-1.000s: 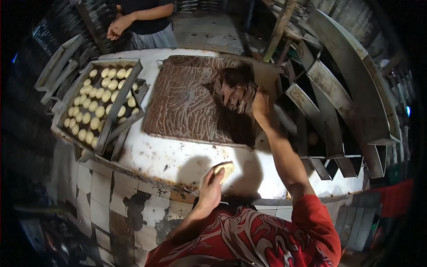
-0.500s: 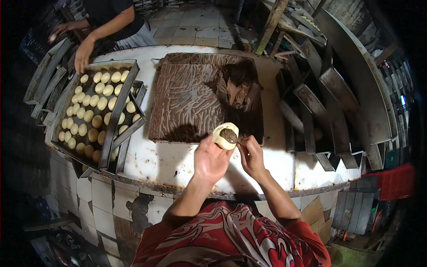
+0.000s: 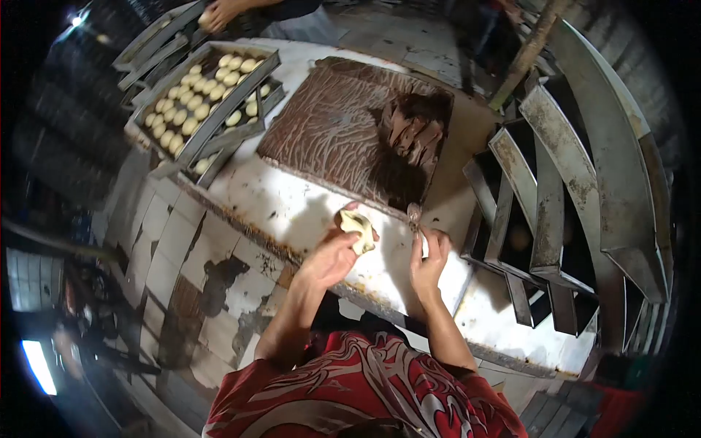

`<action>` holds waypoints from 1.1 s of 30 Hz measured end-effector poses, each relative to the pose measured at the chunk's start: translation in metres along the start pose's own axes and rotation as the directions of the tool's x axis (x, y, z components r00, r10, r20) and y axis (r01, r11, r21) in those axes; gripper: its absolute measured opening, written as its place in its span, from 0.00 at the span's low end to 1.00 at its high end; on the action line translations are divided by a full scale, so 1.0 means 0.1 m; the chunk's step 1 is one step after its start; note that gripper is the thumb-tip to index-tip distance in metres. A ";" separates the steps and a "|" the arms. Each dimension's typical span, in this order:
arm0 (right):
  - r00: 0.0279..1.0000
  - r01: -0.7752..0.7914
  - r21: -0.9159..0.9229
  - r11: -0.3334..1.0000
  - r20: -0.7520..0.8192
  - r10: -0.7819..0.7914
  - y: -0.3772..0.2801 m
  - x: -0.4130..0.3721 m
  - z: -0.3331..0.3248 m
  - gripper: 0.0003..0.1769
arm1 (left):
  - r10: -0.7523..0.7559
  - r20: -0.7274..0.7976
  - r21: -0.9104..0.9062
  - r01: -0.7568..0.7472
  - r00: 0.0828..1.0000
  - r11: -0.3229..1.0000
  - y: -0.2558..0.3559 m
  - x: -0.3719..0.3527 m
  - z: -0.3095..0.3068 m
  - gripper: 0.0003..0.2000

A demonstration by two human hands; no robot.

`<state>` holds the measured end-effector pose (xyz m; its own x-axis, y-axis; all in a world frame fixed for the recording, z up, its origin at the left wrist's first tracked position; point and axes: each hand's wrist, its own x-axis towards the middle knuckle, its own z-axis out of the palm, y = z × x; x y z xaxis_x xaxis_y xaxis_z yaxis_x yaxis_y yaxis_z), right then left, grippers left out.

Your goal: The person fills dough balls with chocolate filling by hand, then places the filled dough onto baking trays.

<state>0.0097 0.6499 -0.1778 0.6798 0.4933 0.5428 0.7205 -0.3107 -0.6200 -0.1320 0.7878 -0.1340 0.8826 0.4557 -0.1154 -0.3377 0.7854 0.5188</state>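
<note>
- Setting: a dim bakery workroom. A white worktop (image 3: 292, 208), stained and chipped along its near edge, sits on a counter front of cracked white tiles (image 3: 182, 248).
- Filling tray (image 3: 328, 124): a large flat tray of dark brown paste lying on the worktop. Its surface is scored with pale streaks, and the far right corner is gouged into ridges.
- Dough piece (image 3: 356, 223): a pale, folded lump raised above the worktop, just in front of the filling tray's near edge.
- Left hand (image 3: 328, 259): fingers and thumb are closed on the dough piece from below, pinching it at the fingertips.
- Right hand (image 3: 429, 259): just beside the left hand, over the worktop by the filling tray's near corner. The fingers are half curled and point away from the body. Whether they grip anything cannot be told.
- Small brown-tipped object (image 3: 414, 214): just beyond the right fingertips, at the filling tray's corner. It is too small to identify.
- Baking tray (image 3: 226, 106): a metal tray at the far left of the worktop, resting on other trays. It carries rows of pale dough balls (image 3: 191, 109).
- Empty metal trays (image 3: 548, 190): worn and rust-marked, stood on edge in a row to the right of the worktop.
- Another person's hand (image 3: 219, 11): at the top edge of the view, beyond the baking tray.
- Red patterned shirt (image 3: 365, 387): worn by the person at work, filling the bottom of the view.
</note>
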 end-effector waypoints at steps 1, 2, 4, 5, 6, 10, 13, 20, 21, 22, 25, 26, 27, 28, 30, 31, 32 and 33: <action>0.989 -0.106 0.299 0.948 0.130 0.069 -0.12 0.08 -0.09 0.09 | -0.046 -0.036 0.039 0.048 0.998 0.998 -0.11 -0.11 0.03 0.33; 0.924 -0.280 0.466 0.839 0.368 0.104 -0.17 0.12 -0.15 0.09 | -0.086 -0.017 0.099 0.088 0.996 0.991 -0.21 -0.23 0.09 0.32; 0.566 -0.701 0.507 0.501 0.823 -0.042 -0.46 0.26 -0.37 0.10 | -0.147 0.083 0.213 0.126 0.986 0.969 -0.41 -0.41 0.06 0.31; 0.554 -0.705 0.501 0.501 0.831 -0.051 -0.49 0.20 -0.46 0.10 | -0.237 0.067 0.228 0.216 0.969 0.949 -0.41 -0.52 0.10 0.31; 0.598 -0.591 0.530 0.608 0.794 -0.111 -0.54 0.14 -0.53 0.10 | -0.224 0.058 0.228 0.205 0.973 0.952 -0.42 -0.63 0.18 0.31; 0.708 0.418 0.490 0.765 0.351 -0.613 -0.70 -0.35 -0.87 0.12 | -0.186 -0.185 -0.073 0.176 0.965 0.982 -0.59 -1.04 0.21 0.24; 0.714 0.425 0.425 0.799 0.386 -0.585 -0.66 -0.59 -1.05 0.11 | -0.150 -0.143 -0.053 0.144 0.978 0.988 -0.74 -1.21 0.29 0.19; 0.441 -0.810 0.381 0.446 0.897 0.034 -0.57 -0.87 -1.77 0.10 | -0.279 -0.017 0.663 0.220 0.960 0.716 -1.13 -1.57 0.57 0.19; 0.478 -0.840 0.432 0.328 0.875 0.071 -0.46 -0.99 -1.84 0.11 | -0.239 0.010 0.560 0.192 0.971 0.806 -1.24 -1.57 0.59 0.15; 0.493 -0.836 0.444 0.323 0.865 0.089 -0.47 -1.07 -1.95 0.11 | -0.259 0.025 0.567 0.200 0.966 0.799 -1.37 -1.56 0.66 0.15; 0.931 0.062 0.229 0.971 0.338 -0.139 -0.49 -1.43 -2.15 0.21 | -0.123 -0.191 0.106 0.145 0.974 0.984 -1.86 -1.42 0.85 0.07; 0.940 0.052 0.218 0.975 0.318 -0.121 -0.42 -1.55 -2.23 0.21 | -0.142 -0.176 0.118 0.164 0.974 0.979 -1.99 -1.39 0.96 0.07; 0.952 0.146 0.071 0.987 0.260 -0.160 -0.34 -1.66 -2.32 0.22 | -0.134 -0.162 0.112 0.153 0.978 0.982 -2.13 -1.35 1.08 0.07; 0.957 0.223 -0.090 0.971 0.209 -0.201 -0.25 -1.76 -2.43 0.22 | -0.129 -0.144 0.106 0.145 0.981 0.984 -2.29 -1.29 1.20 0.07; 0.976 0.162 -0.061 0.985 0.159 -0.151 0.06 -2.00 -2.74 0.21 | -0.171 -0.133 0.142 0.190 0.976 0.972 -2.70 -1.13 1.38 0.09; 0.987 0.082 -0.074 0.994 0.146 -0.070 0.29 -2.15 -2.88 0.20 | -0.132 -0.030 0.247 0.136 0.991 0.959 -2.90 -1.03 1.55 0.10; 0.991 0.003 -0.084 0.996 0.133 0.008 0.55 -2.26 -3.04 0.19 | -0.099 0.079 0.336 0.067 0.992 0.939 -3.15 -0.93 1.72 0.11; 0.992 -0.113 -0.136 0.984 0.047 0.121 0.85 -2.32 -3.21 0.14 | -0.077 0.208 0.496 -0.037 0.975 0.868 -3.48 -0.81 1.83 0.12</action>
<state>-0.0430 0.2487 -0.1744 0.7545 0.4900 0.4365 0.6507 -0.4723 -0.5945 -0.0262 0.4007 -0.1498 0.9546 0.2970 0.0234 -0.1636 0.4571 0.8743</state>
